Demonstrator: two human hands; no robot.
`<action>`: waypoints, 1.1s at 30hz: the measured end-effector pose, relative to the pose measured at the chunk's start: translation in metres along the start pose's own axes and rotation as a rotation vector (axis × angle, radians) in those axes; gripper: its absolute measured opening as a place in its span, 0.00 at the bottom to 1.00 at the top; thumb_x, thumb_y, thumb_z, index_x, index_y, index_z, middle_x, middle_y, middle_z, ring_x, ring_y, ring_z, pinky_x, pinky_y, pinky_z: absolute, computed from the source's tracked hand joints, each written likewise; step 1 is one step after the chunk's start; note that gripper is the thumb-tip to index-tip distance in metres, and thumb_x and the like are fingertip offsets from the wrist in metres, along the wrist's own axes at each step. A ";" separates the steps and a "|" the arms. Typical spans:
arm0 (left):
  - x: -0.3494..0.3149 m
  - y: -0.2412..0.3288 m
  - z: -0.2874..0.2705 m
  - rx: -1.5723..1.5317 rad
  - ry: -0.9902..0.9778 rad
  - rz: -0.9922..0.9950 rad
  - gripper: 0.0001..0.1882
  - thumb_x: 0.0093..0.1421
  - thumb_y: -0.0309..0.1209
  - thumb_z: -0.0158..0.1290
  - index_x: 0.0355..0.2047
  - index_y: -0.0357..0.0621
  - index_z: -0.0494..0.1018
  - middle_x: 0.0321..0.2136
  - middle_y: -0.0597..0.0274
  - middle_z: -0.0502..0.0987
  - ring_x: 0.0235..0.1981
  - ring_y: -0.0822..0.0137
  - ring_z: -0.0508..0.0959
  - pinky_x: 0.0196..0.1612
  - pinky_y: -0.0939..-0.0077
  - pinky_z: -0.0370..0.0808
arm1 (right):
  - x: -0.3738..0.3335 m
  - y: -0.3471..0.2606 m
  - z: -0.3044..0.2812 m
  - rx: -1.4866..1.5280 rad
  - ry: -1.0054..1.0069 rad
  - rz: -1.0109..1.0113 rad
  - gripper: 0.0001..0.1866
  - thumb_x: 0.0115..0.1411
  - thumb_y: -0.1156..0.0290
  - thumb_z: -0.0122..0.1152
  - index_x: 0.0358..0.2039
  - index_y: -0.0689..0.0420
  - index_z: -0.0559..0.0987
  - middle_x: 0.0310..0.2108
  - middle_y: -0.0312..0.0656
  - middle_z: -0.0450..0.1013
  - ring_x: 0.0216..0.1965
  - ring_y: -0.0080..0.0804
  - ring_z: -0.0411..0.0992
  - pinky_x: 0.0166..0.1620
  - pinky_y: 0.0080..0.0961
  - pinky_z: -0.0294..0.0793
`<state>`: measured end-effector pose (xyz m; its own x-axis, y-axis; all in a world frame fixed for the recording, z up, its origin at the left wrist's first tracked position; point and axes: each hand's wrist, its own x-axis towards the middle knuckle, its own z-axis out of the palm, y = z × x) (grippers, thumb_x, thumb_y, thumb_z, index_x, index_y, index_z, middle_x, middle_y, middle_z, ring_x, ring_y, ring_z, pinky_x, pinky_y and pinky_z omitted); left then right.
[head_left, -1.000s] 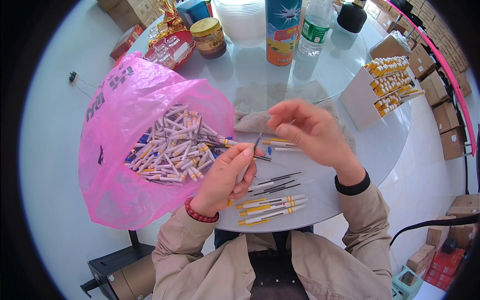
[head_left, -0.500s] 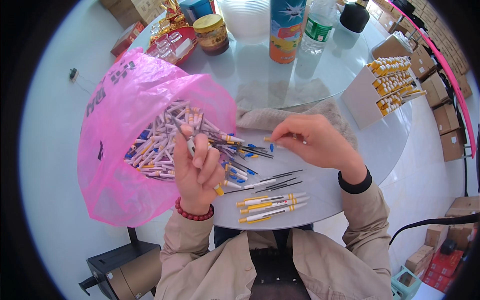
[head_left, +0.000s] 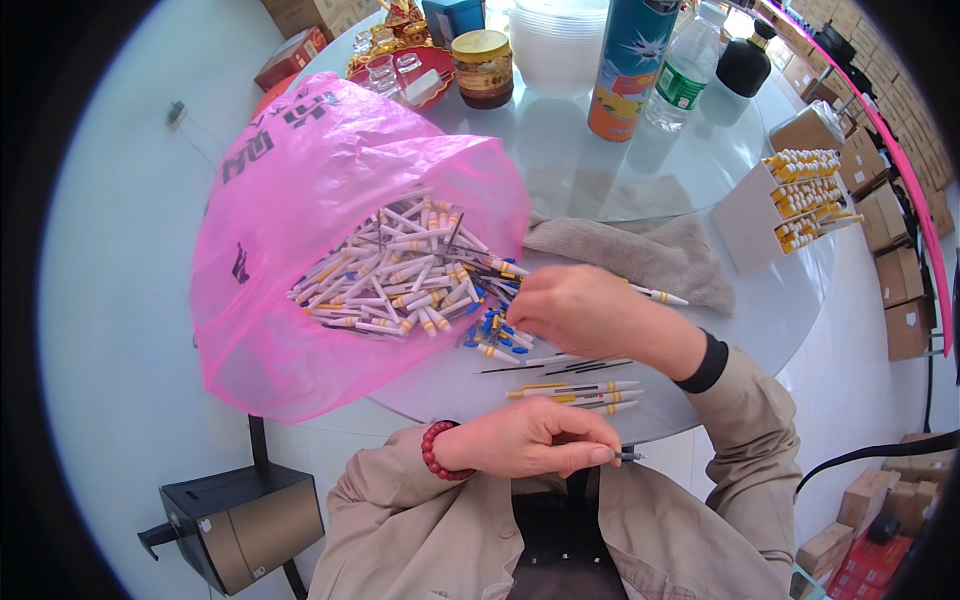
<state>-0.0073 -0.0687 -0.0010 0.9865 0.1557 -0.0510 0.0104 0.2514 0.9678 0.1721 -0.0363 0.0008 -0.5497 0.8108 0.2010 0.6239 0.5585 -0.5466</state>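
Note:
My left hand (head_left: 530,437) is closed near the table's front edge. From between its thumb and finger pokes the thin, dark, pointed end of a pen refill (head_left: 630,456); the rest is hidden in the hand. My right hand (head_left: 590,310) reaches to the edge of a heap, fingertips pinched together beside small blue pen parts (head_left: 490,328). Whatever they grip cannot be made out. White pen barrels (head_left: 400,275) with yellow bands fill an opened pink plastic bag (head_left: 270,190). Several dark refills (head_left: 590,367) and assembled pens (head_left: 575,390) lie between my hands.
A white-and-yellow pen (head_left: 660,295) lies by the grey cloth (head_left: 690,250). Right of it stands a white box (head_left: 745,215) of yellow-and-white pens. A spray can (head_left: 625,80), a water bottle (head_left: 688,75), a jar (head_left: 483,75) and plastic containers (head_left: 560,50) stand at the back.
My left hand has come down from in front of the bag to the table's front edge. My right hand has moved left to the blue parts, and a pen behind it now shows.

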 end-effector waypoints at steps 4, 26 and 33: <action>-0.011 0.000 -0.002 -0.078 0.114 0.024 0.08 0.65 0.27 0.47 0.39 0.37 0.74 0.21 0.69 0.72 0.20 0.81 0.69 0.25 0.84 0.67 | 0.012 -0.016 0.023 -0.146 -0.106 -0.031 0.06 0.52 0.67 0.60 0.27 0.55 0.78 0.29 0.41 0.73 0.34 0.40 0.75 0.32 0.36 0.76; 0.024 0.024 -0.060 0.256 0.748 0.160 0.10 0.66 0.31 0.46 0.39 0.38 0.74 0.14 0.72 0.68 0.13 0.86 0.59 0.16 0.90 0.53 | -0.047 0.017 -0.062 0.774 0.356 0.263 0.08 0.61 0.73 0.58 0.39 0.61 0.73 0.35 0.33 0.72 0.35 0.14 0.71 0.35 0.11 0.70; 0.025 0.012 -0.061 0.239 0.686 0.052 0.10 0.65 0.31 0.49 0.39 0.36 0.74 0.22 0.71 0.71 0.22 0.82 0.69 0.25 0.86 0.67 | -0.052 0.019 -0.053 0.599 0.332 0.234 0.08 0.59 0.79 0.57 0.39 0.62 0.74 0.36 0.34 0.71 0.39 0.18 0.71 0.39 0.13 0.71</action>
<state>0.0077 -0.0033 -0.0053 0.6632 0.7451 -0.0705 0.0793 0.0236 0.9966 0.2426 -0.0584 0.0230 -0.1823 0.9608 0.2087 0.2410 0.2494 -0.9379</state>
